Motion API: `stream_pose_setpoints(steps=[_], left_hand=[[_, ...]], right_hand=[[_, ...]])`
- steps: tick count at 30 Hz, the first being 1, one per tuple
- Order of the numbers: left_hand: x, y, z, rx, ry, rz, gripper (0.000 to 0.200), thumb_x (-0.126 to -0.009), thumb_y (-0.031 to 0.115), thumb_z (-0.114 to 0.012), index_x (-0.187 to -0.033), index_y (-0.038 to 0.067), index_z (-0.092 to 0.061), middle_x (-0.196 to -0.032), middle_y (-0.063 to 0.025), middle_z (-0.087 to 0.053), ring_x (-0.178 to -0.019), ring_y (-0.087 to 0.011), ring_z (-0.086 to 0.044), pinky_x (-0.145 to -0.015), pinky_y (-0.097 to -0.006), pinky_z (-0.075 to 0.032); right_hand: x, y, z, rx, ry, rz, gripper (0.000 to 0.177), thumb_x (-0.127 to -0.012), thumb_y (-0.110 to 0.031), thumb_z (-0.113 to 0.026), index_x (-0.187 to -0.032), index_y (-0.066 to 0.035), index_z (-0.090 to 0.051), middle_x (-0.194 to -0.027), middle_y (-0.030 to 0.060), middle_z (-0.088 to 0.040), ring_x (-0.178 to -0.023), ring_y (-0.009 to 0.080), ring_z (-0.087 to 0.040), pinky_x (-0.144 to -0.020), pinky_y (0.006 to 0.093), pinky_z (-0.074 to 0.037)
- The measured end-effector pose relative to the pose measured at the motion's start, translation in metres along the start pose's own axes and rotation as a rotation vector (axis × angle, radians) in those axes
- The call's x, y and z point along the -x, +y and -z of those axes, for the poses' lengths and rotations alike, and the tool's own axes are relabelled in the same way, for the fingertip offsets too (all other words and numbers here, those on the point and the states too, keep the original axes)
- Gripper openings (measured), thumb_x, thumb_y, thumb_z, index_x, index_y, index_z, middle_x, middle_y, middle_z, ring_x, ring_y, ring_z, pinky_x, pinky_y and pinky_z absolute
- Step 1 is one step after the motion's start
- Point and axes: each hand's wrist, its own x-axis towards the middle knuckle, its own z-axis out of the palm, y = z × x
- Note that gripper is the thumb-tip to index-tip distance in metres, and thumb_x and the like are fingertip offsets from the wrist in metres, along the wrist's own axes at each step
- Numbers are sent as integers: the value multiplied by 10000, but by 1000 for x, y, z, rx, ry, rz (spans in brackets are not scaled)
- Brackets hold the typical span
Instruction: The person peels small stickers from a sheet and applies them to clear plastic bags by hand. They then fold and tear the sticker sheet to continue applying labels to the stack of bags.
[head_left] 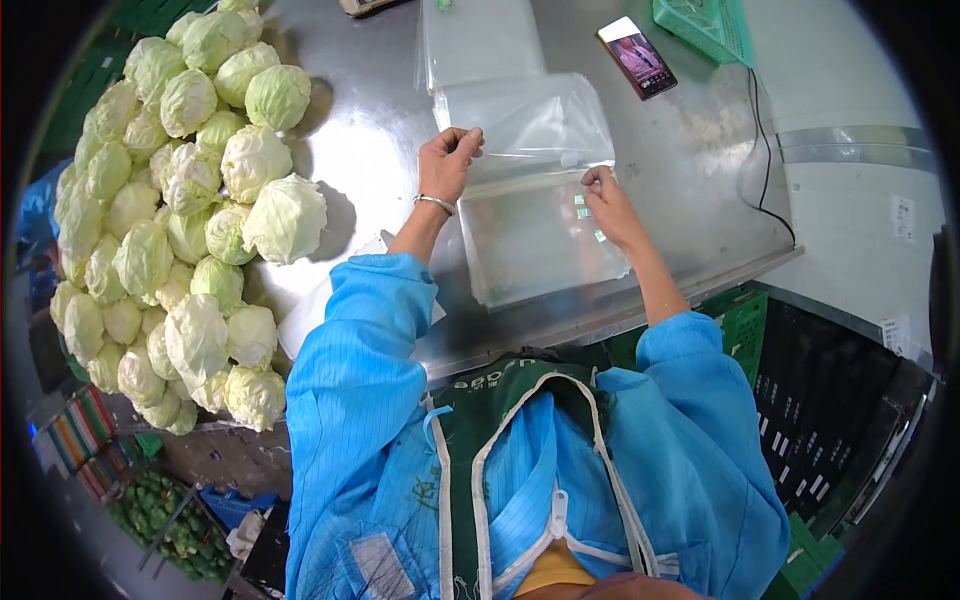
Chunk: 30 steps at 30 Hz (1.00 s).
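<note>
My left hand (447, 168), with a bracelet at the wrist, is closed in a pinch at the left side of a clear plastic bag (530, 115). At the bag's right corner, the fingers of my right hand (612, 208) pinch its edge. Below this bag lies a stack of flat clear bags (530, 250), with small green-and-white labels (584, 212) showing near my right hand. More clear plastic sheets (480, 40) lie beyond it. Glare on the film hides how many layers my fingers hold.
A large pile of cabbages (190, 185) covers the left of the metal table (700, 190). A phone (637, 57) with a lit screen lies at the back right, near a green basket (710, 25). A black cable (768, 160) runs along the right side. White paper (305, 318) lies by my left sleeve.
</note>
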Motion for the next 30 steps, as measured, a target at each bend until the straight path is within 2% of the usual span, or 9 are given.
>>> stream_pose_setpoints(steps=[1, 5, 9, 12, 14, 16, 19, 28, 30], left_hand=[[-3, 0, 0, -27, -3, -15, 255, -867, 253, -649, -839, 0, -659, -763, -39, -641, -688, -91, -536, -658, -247, -437], [6, 17, 5, -108, 472, -370, 203, -875, 177, -605, -1011, 26, -611, -933, -87, -627, -788, -186, -566, -700, -294, -448], [86, -20, 0, -779, -161, -696, 299, -758, 193, -706, -1033, 115, -620, -986, -58, -595, -929, -232, -535, -790, -380, -399], [114, -52, 6, -837, -371, -626, 260, -732, 237, -734, -953, 153, -625, -968, -14, -590, -954, -210, -525, -801, -394, -370], [106, -66, 9, -896, -406, -613, 250, -718, 255, -737, -916, 164, -614, -941, 0, -579, -939, -202, -525, -777, -383, -368], [93, -72, 6, -930, -438, -592, 203, -718, 248, -732, -846, 179, -590, -891, 11, -555, -912, -204, -520, -749, -381, -362], [80, -57, 6, -846, -516, -640, 170, -724, 249, -730, -805, 179, -597, -885, 9, -549, -898, -206, -519, -749, -375, -363], [88, -64, 13, -835, -588, -589, 203, -713, 255, -748, -847, 180, -614, -937, 34, -544, -947, -211, -509, -754, -393, -361], [93, -58, 14, -817, -543, -652, 197, -708, 261, -755, -816, 177, -613, -955, 33, -556, -930, -206, -513, -738, -381, -355]], right_hand=[[-7, 3, -2, 75, -4, 58, 204, -871, -150, -462, -1043, -42, -442, -792, 120, -563, -723, 225, -562, -644, 355, -432], [-23, 7, -13, 414, -26, 111, 230, -895, -200, -489, -1045, -34, -434, -825, 187, -601, -755, 366, -585, -717, 437, -451], [-32, 8, -17, 666, 7, 1, 257, -891, -208, -542, -1048, -25, -452, -824, 191, -613, -744, 337, -601, -700, 411, -467], [-18, -17, 10, 372, 132, 5, 264, -869, -184, -603, -1029, -22, -470, -802, 154, -623, -703, 271, -609, -654, 369, -473], [-12, -16, 32, -32, 180, 61, 253, -855, -168, -649, -990, -34, -483, -733, 73, -590, -603, 140, -554, -517, 272, -421], [14, -57, 59, -358, 28, -10, 209, -898, -224, -624, -967, -77, -492, -706, -32, -497, -487, 35, -408, -435, 189, -336], [37, -76, 73, -606, -23, 30, 192, -902, -225, -625, -965, -97, -496, -671, -39, -456, -456, -8, -332, -386, 154, -254], [57, -50, 56, -609, 49, -80, 184, -891, -195, -644, -963, -104, -502, -699, -39, -502, -543, 0, -406, -418, 158, -273], [61, -42, 57, -621, 61, -74, 187, -897, -214, -637, -954, -105, -497, -669, -47, -458, -478, 4, -348, -390, 167, -259]])
